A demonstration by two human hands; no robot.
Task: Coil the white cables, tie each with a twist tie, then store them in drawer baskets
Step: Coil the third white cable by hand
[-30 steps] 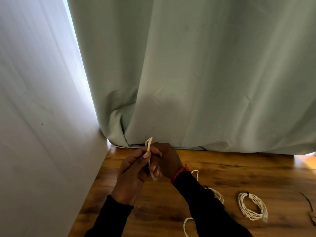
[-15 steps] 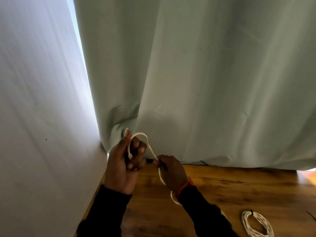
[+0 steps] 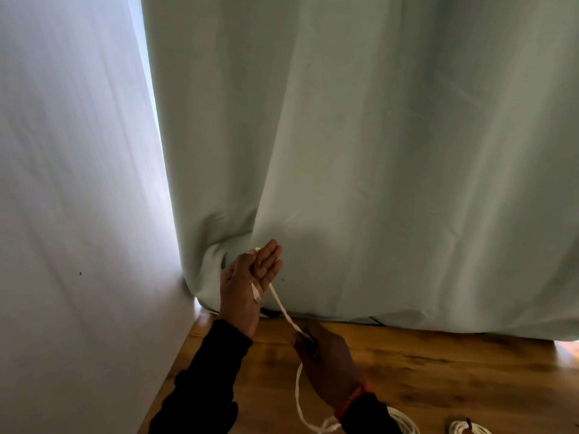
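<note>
My left hand [image 3: 250, 277] is raised in front of the curtain, fingers pointing up, with a white cable [image 3: 282, 305] looped over it between thumb and palm. The cable's plug end hangs against the palm. From there the cable slants down to my right hand [image 3: 322, 361], which pinches it just above the wooden table [image 3: 454, 377]. Below that hand the cable drops in a loose curve toward the bottom edge. A coiled white cable with a dark twist tie [image 3: 466, 429] lies at the bottom right, mostly cut off.
A pale green curtain [image 3: 376, 151] hangs behind the table and rests on its back edge. A white wall [image 3: 69, 214] closes the left side. More loose white cable [image 3: 404, 421] lies by my right sleeve.
My left hand has opened its fingers upward with the cable draped over it. My right hand has slid down and to the right along the cable, drawing it taut. The view has tilted upward.
</note>
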